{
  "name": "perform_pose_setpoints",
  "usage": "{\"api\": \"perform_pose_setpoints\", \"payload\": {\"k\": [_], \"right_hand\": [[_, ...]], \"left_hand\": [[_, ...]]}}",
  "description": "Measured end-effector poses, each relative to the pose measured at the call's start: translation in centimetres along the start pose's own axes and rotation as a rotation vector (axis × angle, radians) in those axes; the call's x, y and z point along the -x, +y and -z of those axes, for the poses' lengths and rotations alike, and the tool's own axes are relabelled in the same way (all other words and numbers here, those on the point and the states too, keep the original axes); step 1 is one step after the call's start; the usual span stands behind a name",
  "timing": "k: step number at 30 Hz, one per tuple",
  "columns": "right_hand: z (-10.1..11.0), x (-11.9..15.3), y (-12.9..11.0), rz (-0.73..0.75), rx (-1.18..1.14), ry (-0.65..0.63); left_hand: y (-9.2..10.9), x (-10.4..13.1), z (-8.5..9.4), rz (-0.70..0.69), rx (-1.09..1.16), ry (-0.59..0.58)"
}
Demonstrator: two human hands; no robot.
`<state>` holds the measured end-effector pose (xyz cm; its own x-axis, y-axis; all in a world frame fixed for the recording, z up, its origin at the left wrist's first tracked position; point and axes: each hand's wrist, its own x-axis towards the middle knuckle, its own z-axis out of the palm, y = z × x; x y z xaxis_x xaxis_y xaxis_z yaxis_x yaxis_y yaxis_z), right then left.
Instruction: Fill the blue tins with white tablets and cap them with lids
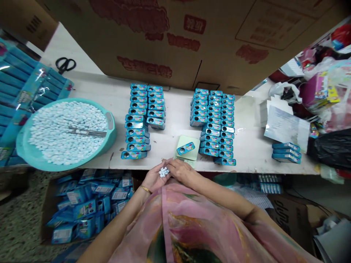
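Note:
My left hand point(153, 178) is cupped palm up, with its fingers curled around a small heap of white candies point(163, 172). Against its fingertips rests my right hand point(181, 170), back upward, its fingers bent together over the edge of the left palm; what they hold, if anything, is hidden. Just beyond the hands, a blue tin point(185, 148) with a dark round opening lies slanted on a small pale green scale point(193, 157). To the left, a turquoise basin point(109, 133) contains many more white candies, with metal tongs point(90, 133) lying on them.
Blue tins stand in rows, one group left point(137, 132) and one right point(212, 126) of the scale. A large cardboard box point(175, 54) borders the back. Black scissors point(65, 65) lie behind the basin. Below the table, a carton holds blue packets point(101, 188).

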<state>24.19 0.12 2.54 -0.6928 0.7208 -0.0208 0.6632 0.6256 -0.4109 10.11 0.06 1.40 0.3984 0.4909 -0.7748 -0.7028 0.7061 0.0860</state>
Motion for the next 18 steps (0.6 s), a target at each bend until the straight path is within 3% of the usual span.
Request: {"api": "perform_pose_setpoints", "payload": {"k": [10,14,18], "right_hand": [[0.9,0.1,4.1,-0.187,-0.202,0.250],[1.6,0.3,5.6,-0.242,-0.221,0.330],[2.7,1.3,7.1,-0.355,-0.277,0.469]], "left_hand": [[0.4,-1.0,-1.8,-0.037,-0.037,-0.066],[1.1,-0.8,-1.3,-0.074,-0.029,-0.015],[2.1,0.0,0.3,-0.141,0.034,0.053]]}}
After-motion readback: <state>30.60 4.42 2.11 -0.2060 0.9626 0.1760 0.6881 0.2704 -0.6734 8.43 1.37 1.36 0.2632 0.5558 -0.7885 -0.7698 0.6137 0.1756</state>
